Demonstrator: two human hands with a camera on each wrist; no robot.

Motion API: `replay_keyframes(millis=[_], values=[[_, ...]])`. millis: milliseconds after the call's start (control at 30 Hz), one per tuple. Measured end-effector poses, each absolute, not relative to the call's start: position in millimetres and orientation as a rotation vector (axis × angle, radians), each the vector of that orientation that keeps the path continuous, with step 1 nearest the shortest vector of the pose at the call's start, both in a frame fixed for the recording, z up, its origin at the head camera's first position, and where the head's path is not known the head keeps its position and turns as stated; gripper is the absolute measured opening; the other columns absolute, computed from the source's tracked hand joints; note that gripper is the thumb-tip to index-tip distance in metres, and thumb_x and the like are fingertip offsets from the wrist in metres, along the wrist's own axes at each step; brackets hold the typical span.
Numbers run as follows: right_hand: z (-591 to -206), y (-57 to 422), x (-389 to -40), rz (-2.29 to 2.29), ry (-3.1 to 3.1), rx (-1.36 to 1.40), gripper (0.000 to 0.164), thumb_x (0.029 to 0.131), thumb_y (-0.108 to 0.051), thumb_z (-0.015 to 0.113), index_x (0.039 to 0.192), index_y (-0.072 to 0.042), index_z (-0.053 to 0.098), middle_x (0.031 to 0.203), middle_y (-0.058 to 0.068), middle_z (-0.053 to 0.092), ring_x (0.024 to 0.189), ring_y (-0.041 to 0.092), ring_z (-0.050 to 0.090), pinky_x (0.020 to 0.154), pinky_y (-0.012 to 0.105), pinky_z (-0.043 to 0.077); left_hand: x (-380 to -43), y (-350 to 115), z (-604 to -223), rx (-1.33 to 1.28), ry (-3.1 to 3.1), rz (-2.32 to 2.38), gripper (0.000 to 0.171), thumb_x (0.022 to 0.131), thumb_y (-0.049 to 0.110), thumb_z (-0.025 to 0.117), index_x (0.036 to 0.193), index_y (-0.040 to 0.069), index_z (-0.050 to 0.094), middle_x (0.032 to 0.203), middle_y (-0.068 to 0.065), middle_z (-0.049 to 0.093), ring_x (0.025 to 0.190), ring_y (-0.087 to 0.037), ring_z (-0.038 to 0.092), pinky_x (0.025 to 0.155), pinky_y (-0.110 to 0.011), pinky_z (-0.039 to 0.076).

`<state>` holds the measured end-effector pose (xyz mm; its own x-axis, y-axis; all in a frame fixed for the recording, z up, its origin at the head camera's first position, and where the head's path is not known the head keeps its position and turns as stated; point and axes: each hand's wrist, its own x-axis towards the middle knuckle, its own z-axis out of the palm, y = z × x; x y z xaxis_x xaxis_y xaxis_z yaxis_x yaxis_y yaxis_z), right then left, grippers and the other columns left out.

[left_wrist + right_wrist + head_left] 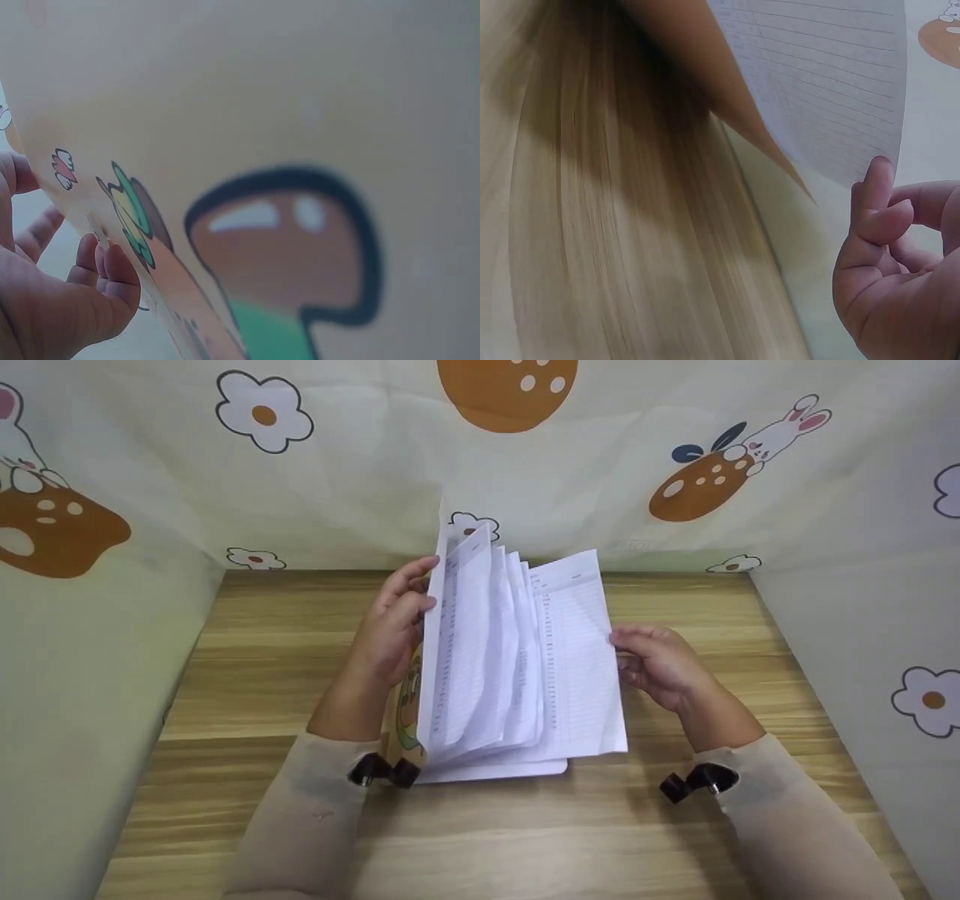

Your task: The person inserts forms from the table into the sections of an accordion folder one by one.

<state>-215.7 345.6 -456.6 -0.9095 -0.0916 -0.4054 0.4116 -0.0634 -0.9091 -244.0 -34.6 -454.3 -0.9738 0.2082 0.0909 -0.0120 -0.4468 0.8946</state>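
An open notebook point(487, 660) of lined white pages stands fanned over the table in the head view. My left hand point(394, 626) grips the raised left cover by its outer edge, thumb toward the inside. In the left wrist view the outside of that cover point(300, 112) is tan with cartoon drawings, and the left fingers point(112, 266) are at its edge. On the other side my right hand point(664, 664) pinches the outer edge of a lined page point(581, 660). The right wrist view shows this page point(825, 82) between thumb and fingers, with the tan back cover point(712, 82) beside it.
The wood-grain table point(487, 840) lies under the notebook. A cream cloth point(360, 495) printed with flowers, rabbits and brown shapes rises behind and along both sides. Small black mounts point(386, 770) sit on both sleeved wrists.
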Motion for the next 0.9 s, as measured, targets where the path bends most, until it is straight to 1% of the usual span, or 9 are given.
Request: replay_keyframes(millis=[100,267,400,500,700,900], values=[[-459.4,339.1,-217.0,-2.034,1.89,0.337,0.012,0.105,-0.012,0.066,0.101,-0.016,0.077,0.089,-0.003,0.077,0.072,0.01,0.069,0.06,0.018,0.046,-244.2,-34.2,-454.9,0.275,1.57,2.559,0.059,0.096,0.003,0.046,0.154,0.005,0.05,0.141,-0.026,0.047,0.112,-0.029,0.058,0.083,-0.03,0.054],[-463.2,326.7,-220.1,-2.022,1.9,0.332,0.011,0.105,-0.012,0.066,0.102,-0.014,0.076,0.088,-0.003,0.077,0.07,0.01,0.068,0.058,0.019,0.045,-244.9,-33.8,-456.2,0.266,1.558,2.569,0.057,0.096,0.002,0.046,0.153,0.006,0.051,0.136,-0.022,0.049,0.11,-0.028,0.058,0.082,-0.029,0.053],[-465.3,315.4,-223.3,-2.015,1.936,0.336,0.008,0.103,-0.011,0.068,0.102,-0.013,0.075,0.083,-0.003,0.075,0.067,0.009,0.066,0.056,0.019,0.045,-244.0,-33.4,-455.3,0.273,1.552,2.577,0.057,0.096,0.003,0.047,0.153,0.006,0.051,0.136,-0.024,0.048,0.11,-0.028,0.058,0.081,-0.028,0.053],[-466.1,307.8,-225.2,-2.012,1.958,0.327,0.007,0.102,-0.008,0.069,0.105,-0.01,0.074,0.081,-0.003,0.074,0.064,0.007,0.066,0.054,0.018,0.045,-243.4,-33.2,-454.5,0.277,1.553,2.578,0.057,0.096,0.003,0.047,0.153,0.005,0.051,0.137,-0.026,0.047,0.11,-0.028,0.058,0.081,-0.028,0.053],[-468.5,295.0,-228.9,-1.983,1.999,0.322,0.016,0.1,-0.007,0.071,0.116,-0.004,0.071,0.076,-0.002,0.073,0.061,0.007,0.065,0.052,0.018,0.043,-242.6,-33.3,-453.6,0.274,1.562,2.564,0.057,0.096,0.003,0.048,0.154,0.007,0.051,0.142,-0.028,0.045,0.114,-0.032,0.056,0.082,-0.029,0.053],[-469.9,285.6,-233.2,-1.94,2.056,0.284,0.023,0.099,-0.006,0.071,0.122,-0.001,0.072,0.073,-0.003,0.072,0.06,0.006,0.064,0.051,0.018,0.044,-242.5,-32.7,-453.3,0.272,1.562,2.568,0.056,0.096,0.002,0.048,0.152,0.007,0.053,0.139,-0.024,0.047,0.115,-0.031,0.056,0.082,-0.03,0.053]])
